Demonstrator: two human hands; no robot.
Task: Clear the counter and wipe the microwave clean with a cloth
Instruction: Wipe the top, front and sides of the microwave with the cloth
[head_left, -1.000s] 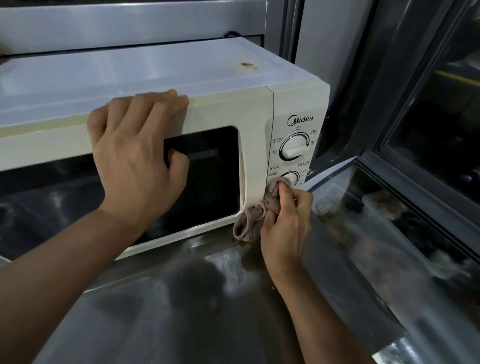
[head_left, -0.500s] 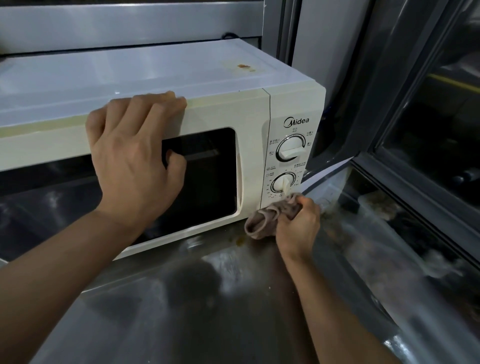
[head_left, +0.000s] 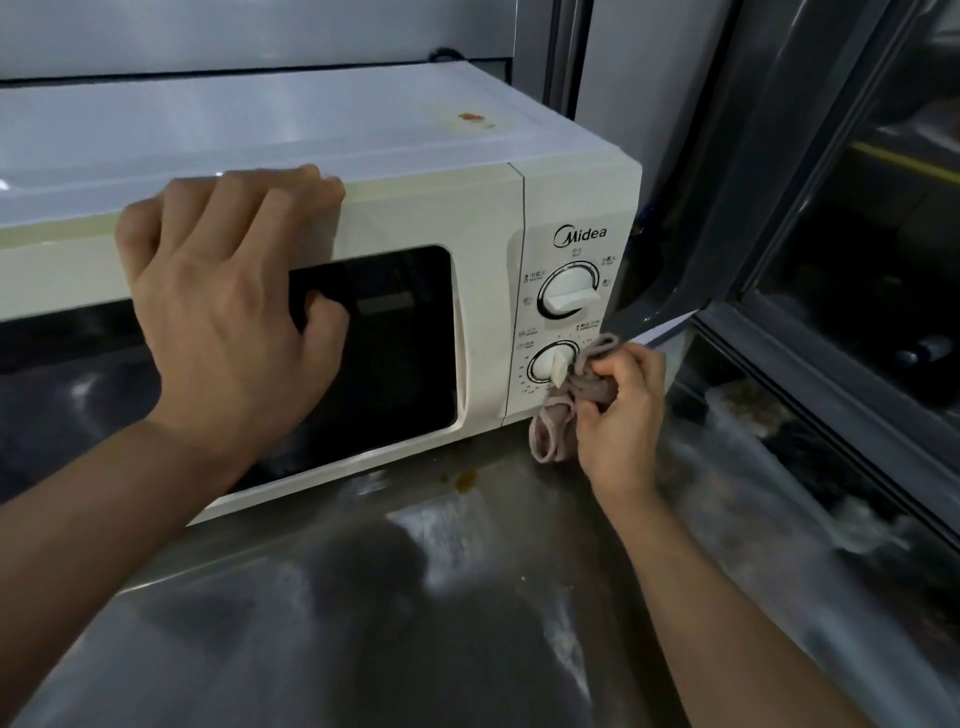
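Your left hand (head_left: 228, 322) lies spread against the front of the cream-white box-shaped microwave oven (head_left: 483, 218). Its four fingers reach over the top front edge of the door; the thumb rests on the dark glass door window (head_left: 395, 353). This grip is wide and flat: it presses the appliance and encloses nothing.

To the right of that grip, past the window, is the control panel. The upper round white dial (head_left: 566, 291) sits above your right grip and is uncovered. The lower round white dial (head_left: 550, 364) is immediately left of your right grip, with the cloth touching its right side.

Your right hand (head_left: 618, 410) holds the bunched grey-brown fabric cloth (head_left: 571, 400) at the lower right corner of the panel. The fingers curl tightly round the wad, so this grip is narrow and full. A loop of cloth hangs below the grip, down to the steel; whether it touches the surface cannot be told.

Below and left of the right grip, a small orange-brown stain (head_left: 465, 480) marks the reflective stainless steel counter (head_left: 467, 623), close to the microwave's front bottom edge. A second orange spot (head_left: 470, 117) lies on the microwave's top panel, well above both grips.

To the right of the right grip stands a dark metal-framed glass door (head_left: 831, 312).
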